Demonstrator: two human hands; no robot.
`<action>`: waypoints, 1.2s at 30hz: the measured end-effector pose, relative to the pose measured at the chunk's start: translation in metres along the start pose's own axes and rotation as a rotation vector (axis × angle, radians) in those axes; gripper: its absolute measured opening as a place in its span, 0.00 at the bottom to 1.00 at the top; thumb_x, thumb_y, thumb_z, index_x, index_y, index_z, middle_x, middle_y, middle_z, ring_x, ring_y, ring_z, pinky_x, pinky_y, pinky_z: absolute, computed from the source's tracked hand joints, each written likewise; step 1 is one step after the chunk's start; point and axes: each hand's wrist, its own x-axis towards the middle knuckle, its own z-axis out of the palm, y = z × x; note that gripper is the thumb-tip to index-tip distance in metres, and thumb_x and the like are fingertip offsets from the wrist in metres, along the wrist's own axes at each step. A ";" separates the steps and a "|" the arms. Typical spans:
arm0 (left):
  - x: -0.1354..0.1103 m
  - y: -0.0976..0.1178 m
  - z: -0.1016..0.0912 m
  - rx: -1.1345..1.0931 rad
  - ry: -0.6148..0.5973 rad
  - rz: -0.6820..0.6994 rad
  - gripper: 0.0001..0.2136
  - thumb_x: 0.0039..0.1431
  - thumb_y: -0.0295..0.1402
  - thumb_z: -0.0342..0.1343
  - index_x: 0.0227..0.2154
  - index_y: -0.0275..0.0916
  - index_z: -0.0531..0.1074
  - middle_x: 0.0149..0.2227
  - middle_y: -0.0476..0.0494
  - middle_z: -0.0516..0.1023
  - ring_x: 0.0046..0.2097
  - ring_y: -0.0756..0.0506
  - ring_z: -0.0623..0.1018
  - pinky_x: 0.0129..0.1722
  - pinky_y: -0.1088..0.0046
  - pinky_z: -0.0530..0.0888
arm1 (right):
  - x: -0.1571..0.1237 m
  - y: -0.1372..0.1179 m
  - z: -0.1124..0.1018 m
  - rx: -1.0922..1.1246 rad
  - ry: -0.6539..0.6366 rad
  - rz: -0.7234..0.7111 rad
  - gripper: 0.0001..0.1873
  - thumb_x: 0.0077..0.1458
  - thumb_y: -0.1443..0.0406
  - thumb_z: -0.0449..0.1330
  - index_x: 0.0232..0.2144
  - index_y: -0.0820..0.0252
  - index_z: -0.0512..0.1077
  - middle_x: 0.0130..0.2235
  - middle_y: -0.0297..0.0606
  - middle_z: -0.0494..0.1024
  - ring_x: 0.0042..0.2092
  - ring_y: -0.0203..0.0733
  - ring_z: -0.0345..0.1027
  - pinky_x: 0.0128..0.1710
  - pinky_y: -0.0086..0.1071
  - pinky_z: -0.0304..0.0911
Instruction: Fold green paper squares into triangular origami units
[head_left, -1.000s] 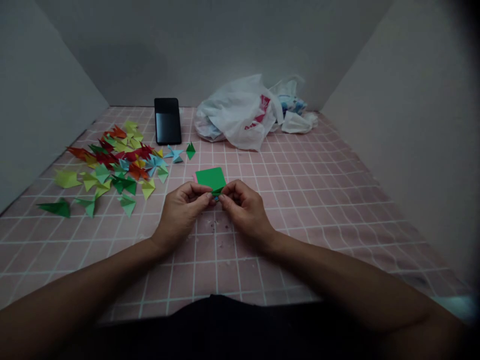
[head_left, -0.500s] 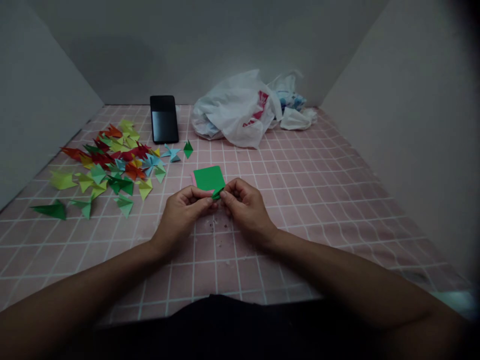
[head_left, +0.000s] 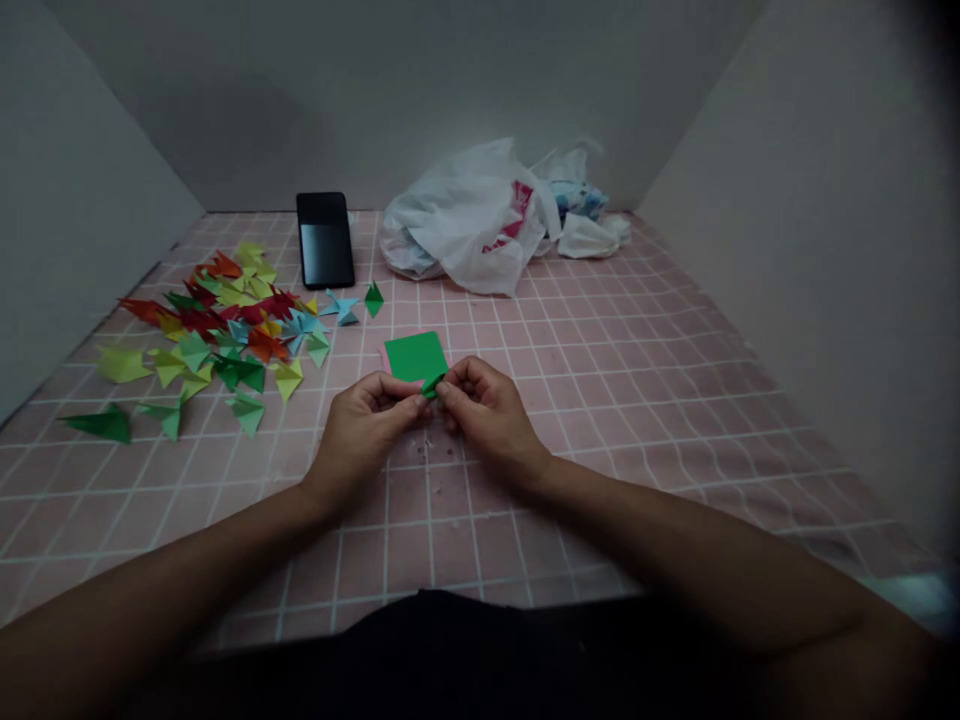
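My left hand [head_left: 364, 420] and my right hand [head_left: 484, 405] meet over the middle of the pink gridded mat [head_left: 600, 400]. Both pinch one small folded green paper piece [head_left: 433, 383] between fingertips. Just beyond the fingers lies a flat green paper square [head_left: 414, 355] with a pink sheet edge showing under it. To the left spreads a heap of folded paper pieces [head_left: 225, 325] in red, yellow, green, blue and orange.
A black phone [head_left: 325, 240] lies at the back, screen up. A crumpled white plastic bag [head_left: 472, 220] with smaller bags beside it sits at the back centre. Grey walls close in the mat on the left, back and right. Small crumbs dot the mat under my hands.
My hands have stayed together on the green piece, with only slight finger shifts. The view has drifted a little, so everything sits marginally lower-left than before.
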 end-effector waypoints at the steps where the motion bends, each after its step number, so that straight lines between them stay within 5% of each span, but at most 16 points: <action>1: 0.000 0.001 0.000 -0.009 0.003 -0.005 0.11 0.43 0.32 0.73 0.28 0.37 0.77 0.28 0.50 0.81 0.31 0.50 0.79 0.36 0.74 0.77 | 0.000 0.000 0.000 0.028 -0.005 0.006 0.10 0.57 0.61 0.62 0.29 0.56 0.64 0.25 0.27 0.68 0.26 0.32 0.61 0.26 0.29 0.57; 9: 0.002 0.003 -0.002 -0.017 0.054 -0.047 0.10 0.44 0.30 0.71 0.28 0.37 0.76 0.28 0.49 0.81 0.31 0.49 0.81 0.38 0.73 0.77 | -0.001 -0.001 0.000 0.209 -0.012 0.099 0.13 0.56 0.60 0.64 0.36 0.54 0.63 0.25 0.24 0.73 0.20 0.31 0.63 0.21 0.28 0.61; 18: 0.001 0.001 -0.002 -0.028 0.032 -0.060 0.10 0.45 0.29 0.70 0.29 0.36 0.75 0.28 0.48 0.82 0.32 0.49 0.81 0.38 0.73 0.77 | -0.001 -0.005 0.001 0.224 -0.061 0.210 0.09 0.60 0.64 0.60 0.29 0.57 0.66 0.23 0.30 0.76 0.18 0.31 0.63 0.18 0.28 0.59; 36: 0.004 0.000 -0.003 -0.091 -0.023 -0.085 0.11 0.45 0.30 0.71 0.33 0.37 0.78 0.30 0.48 0.82 0.31 0.49 0.81 0.40 0.71 0.79 | 0.001 -0.002 0.003 0.250 -0.108 0.226 0.09 0.59 0.64 0.62 0.29 0.57 0.66 0.22 0.29 0.75 0.17 0.32 0.64 0.18 0.28 0.58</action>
